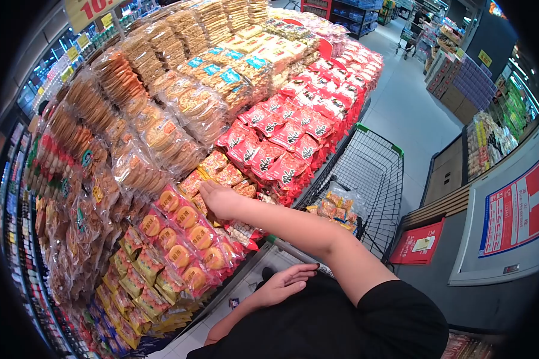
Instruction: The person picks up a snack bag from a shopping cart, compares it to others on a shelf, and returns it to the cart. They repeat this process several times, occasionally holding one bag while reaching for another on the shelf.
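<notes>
My right hand point(218, 200) reaches across to the display, its fingers bent down among small red-and-yellow snack packets point(229, 175). The fingertips are partly hidden, so I cannot make out what lies in them. Just below it are pink-edged clear packs of round golden biscuits point(184, 216). Red packets with black lettering point(288, 133) are piled above and to the right. My left hand point(286, 283) is held in front of my black shirt, fingers stretched out, holding nothing.
A black wire shopping cart point(371, 179) with green corners stands beside the display, with several snack packs point(335, 209) inside. Stacked bagged crackers point(179, 96) rise at the back left. A tiled aisle point(404, 84) runs beyond the cart. A panel with a red-and-blue poster point(512, 209) stands at right.
</notes>
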The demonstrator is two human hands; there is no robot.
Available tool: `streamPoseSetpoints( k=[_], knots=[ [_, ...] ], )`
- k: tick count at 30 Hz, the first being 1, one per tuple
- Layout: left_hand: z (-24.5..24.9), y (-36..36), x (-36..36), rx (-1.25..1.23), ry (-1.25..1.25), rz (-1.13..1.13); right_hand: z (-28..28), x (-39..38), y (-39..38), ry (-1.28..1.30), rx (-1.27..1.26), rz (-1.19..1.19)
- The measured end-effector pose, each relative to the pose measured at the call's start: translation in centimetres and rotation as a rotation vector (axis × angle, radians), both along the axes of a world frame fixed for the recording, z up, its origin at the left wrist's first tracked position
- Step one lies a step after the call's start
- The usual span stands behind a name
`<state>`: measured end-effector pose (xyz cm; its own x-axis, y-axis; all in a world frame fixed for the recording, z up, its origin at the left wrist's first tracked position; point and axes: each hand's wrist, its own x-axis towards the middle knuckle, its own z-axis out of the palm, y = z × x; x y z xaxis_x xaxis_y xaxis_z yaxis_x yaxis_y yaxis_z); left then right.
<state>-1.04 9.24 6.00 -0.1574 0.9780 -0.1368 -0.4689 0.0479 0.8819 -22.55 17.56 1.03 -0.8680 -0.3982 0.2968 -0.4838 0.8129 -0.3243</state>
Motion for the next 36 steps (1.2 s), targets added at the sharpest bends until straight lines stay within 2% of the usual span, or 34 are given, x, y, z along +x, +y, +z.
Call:
streamPoseSetpoints(
  k=[1,2,4,6,8,10,12,13,16,18,20,21,22,23,24,25,28,29,30,31,32,33,35,36],
  knots=[
    [0.1,0.1,0.0,-0.002,-0.001,-0.013,2.1,0.6,0.6,-0.223,-0.009,0.047],
    [0.3,0.3,-0.1,-0.030,-0.013,-0.020,2.9,1.1,0.9,-0.225,-0.012,0.033],
    [0.3,0.8,-0.4,-0.060,-0.030,-0.043,4.7,2.4,1.7,-0.107,-0.151,-0.008],
    [-0.1,1.5,-0.6,-0.123,-0.057,-0.038,7.7,4.9,3.6,-0.133,-0.232,-0.007],
    [-1.5,2.3,-0.8,-0.147,-0.055,-0.054,9.8,7.7,5.8,0.022,-0.381,0.046],
    [-2.5,3.5,-1.1,-0.198,-0.040,-0.045,10.7,10.7,9.2,0.148,-0.544,-0.001],
    [-2.2,5.2,-1.7,-0.129,-0.001,-0.018,12.5,14.4,13.6,0.259,-0.690,-0.128],
    [-2.5,6.0,-2.0,-0.117,-0.006,0.002,12.5,16.0,16.2,0.255,-0.740,-0.266],
    [-3.2,8.6,-2.8,-0.203,0.063,0.057,9.2,20.0,23.9,0.160,-1.057,-0.586],
    [-5.5,10.8,-3.6,-0.158,0.355,0.141,3.3,22.2,29.8,0.158,-1.262,-0.776],
    [-7.0,13.4,-4.4,-0.148,0.727,0.214,-2.1,24.5,34.3,0.017,-1.348,-0.935],
    [-8.2,14.7,-4.7,-0.164,0.936,0.240,-5.5,25.7,36.2,-0.084,-1.349,-0.977],
    [-8.9,15.9,-4.9,-0.167,0.926,0.238,-8.8,26.7,37.6,-0.186,-1.349,-1.017],
    [-9.6,17.2,-5.1,-0.248,1.094,0.211,-11.5,27.4,38.4,-0.357,-1.422,-1.096],
    [-10.6,18.4,-5.2,-0.330,1.262,0.179,-14.2,27.9,39.2,-0.556,-1.382,-1.159],
    [-12.6,19.4,-5.4,-0.299,1.383,0.185,-17.0,28.5,39.5,-0.657,-1.397,-1.186],
    [-18.8,21.3,-5.2,-0.304,1.338,0.146,-24.1,29.1,39.8,-0.885,-1.368,-1.319],
    [-18.2,21.9,-5.3,-0.518,1.241,-0.043,-29.6,30.1,40.4,-0.917,-1.336,-1.289],
    [-17.9,22.5,-5.5,-0.522,1.234,-0.054,-35.8,31.0,41.1,-0.947,-1.305,-1.259],
    [-17.7,22.8,-5.7,-0.525,1.194,-0.149,-39.6,31.6,41.4,-0.926,-0.981,-1.209],
    [-17.6,22.9,-5.7,-0.531,1.149,-0.241,-41.1,31.6,41.3,-0.949,-0.984,-1.208],
    [-17.5,23.0,-5.7,-0.546,1.136,-0.248,-42.3,31.1,41.1,-1.015,-0.814,-1.253],
    [-17.3,23.2,-5.7,-0.501,1.214,-0.144,-44.4,29.5,41.0,-1.068,-0.525,-1.361],
    [-18.2,23.4,-5.8,-0.525,1.195,-0.152,-46.7,28.8,40.9,-1.098,-0.525,-1.346]
  ],
)
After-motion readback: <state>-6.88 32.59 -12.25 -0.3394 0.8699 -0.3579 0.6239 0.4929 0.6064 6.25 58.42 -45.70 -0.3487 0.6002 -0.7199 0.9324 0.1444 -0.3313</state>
